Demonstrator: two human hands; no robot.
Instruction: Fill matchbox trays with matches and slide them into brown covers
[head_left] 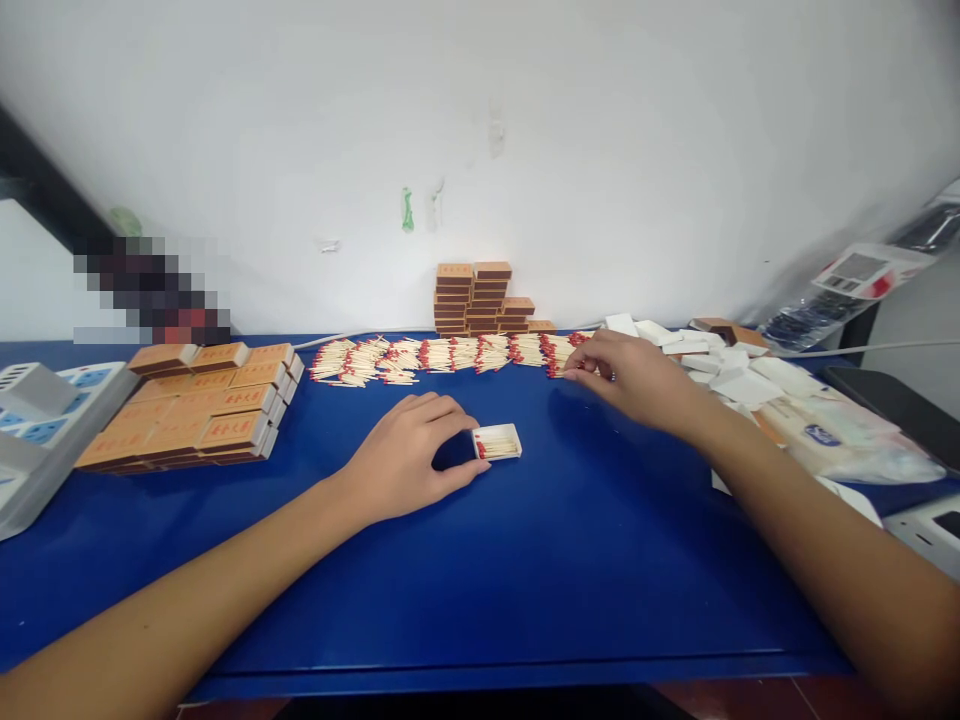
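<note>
A small white matchbox tray [511, 433] lies on the blue table with matches [499, 443] inside, their red heads toward its left end. My left hand [412, 450] grips that end between thumb and forefinger. Along the back of the table runs a long row of loose red-headed matches [450, 354]. At the right end of this row is my right hand [630, 375], its thumb and forefinger pinched together on matches. How many it holds is hidden by the fingers.
Closed matchboxes [187, 400] are piled at the left beside a power strip [67, 420]. More matchboxes [472, 300] stand stacked against the wall. White trays [739, 380], a tissue pack [840, 430] and a dark phone [900, 410] lie at the right.
</note>
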